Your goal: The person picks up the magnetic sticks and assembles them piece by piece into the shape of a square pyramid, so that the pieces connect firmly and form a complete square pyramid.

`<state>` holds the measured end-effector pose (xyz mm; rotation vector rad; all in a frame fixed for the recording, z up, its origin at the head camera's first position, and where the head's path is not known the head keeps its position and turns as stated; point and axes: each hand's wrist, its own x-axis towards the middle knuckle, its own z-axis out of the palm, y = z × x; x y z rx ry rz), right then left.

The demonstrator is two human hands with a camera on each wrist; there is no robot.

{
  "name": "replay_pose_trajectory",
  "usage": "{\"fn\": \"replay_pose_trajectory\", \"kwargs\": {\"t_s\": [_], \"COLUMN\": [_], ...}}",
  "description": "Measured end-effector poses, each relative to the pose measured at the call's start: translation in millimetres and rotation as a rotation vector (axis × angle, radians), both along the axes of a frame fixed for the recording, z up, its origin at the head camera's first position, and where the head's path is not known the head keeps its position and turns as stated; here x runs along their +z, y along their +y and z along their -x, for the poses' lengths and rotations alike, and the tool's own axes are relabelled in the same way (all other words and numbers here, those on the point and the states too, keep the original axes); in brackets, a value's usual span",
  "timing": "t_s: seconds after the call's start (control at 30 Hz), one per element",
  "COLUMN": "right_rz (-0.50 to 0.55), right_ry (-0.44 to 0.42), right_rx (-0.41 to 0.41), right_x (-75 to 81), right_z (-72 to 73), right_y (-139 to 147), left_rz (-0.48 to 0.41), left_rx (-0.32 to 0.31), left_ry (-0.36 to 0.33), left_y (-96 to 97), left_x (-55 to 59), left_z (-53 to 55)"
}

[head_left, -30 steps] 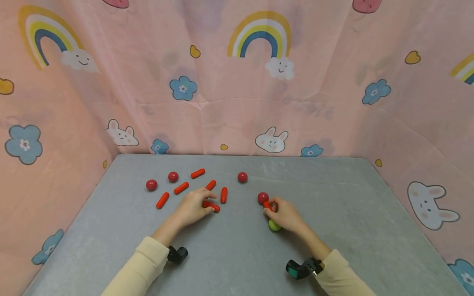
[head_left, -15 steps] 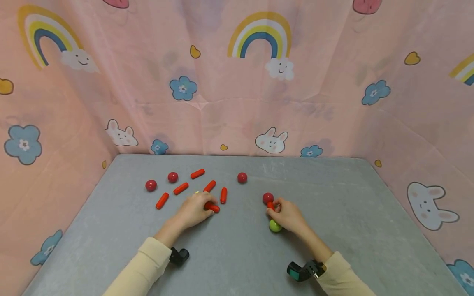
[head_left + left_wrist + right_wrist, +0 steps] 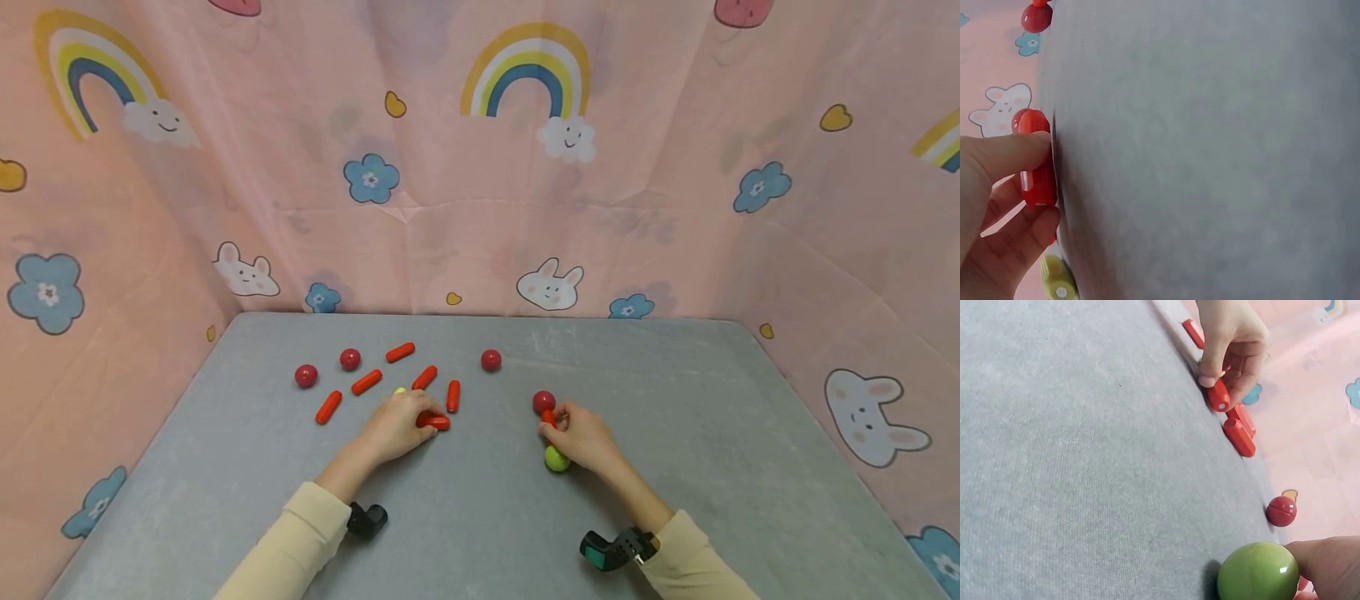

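Note:
My left hand [image 3: 393, 427] pinches a short red rod [image 3: 434, 423] low over the grey table. In the left wrist view the thumb presses on that faceted red rod [image 3: 1038, 184]. Farther right, my right hand [image 3: 587, 440] grips another red rod [image 3: 549, 417] between thumb and fingers, which cover much of it. A red ball [image 3: 543, 402] sits at this rod's far end and a green ball [image 3: 557, 459] at its near end, partly behind the hand. The right wrist view shows the green ball [image 3: 1257, 575] close up.
Several loose red rods [image 3: 367, 382] lie beyond the left hand. Two red balls [image 3: 306, 376] are at the far left, and another red ball [image 3: 491, 360] lies at the back middle. A yellow-green rod [image 3: 1058, 281] is mostly hidden behind the left hand. A pink printed curtain [image 3: 480, 233] stands behind the table.
The left hand's fingers have closed onto the red rod, which has turned and moved slightly right. The right hand, with its rod and two balls, has shifted slightly right, then stayed still.

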<state>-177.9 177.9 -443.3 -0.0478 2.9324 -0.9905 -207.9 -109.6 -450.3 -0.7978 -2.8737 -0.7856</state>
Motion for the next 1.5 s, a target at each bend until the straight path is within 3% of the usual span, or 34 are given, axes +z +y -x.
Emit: {"fn": "replay_pose_trajectory", "kwargs": {"t_s": [0.47,0.77,1.0,1.5], "right_rz": [0.016,0.014,0.014,0.064], "right_ry": [-0.005,0.002,0.001,-0.004], "right_rx": [-0.007,-0.003,0.000,0.027], "right_x": [0.2,-1.7,-0.8,-0.6], "right_z": [-7.2,-10.6,-12.8,-17.0], "right_y": [-5,-11,-17,-31], "left_rz": [-0.064,-0.026,-0.014,-0.041], "left_rx": [-0.042,0.006,0.007,-0.009], "left_ry": [0.011,0.021,0.039,0.062], "left_y": [25.6,49.8,64.1,75.3], "left_x": [6.0,0.6,1.5,-4.3], "left_z": [-1.4,-0.4,0.1,6.0]}}
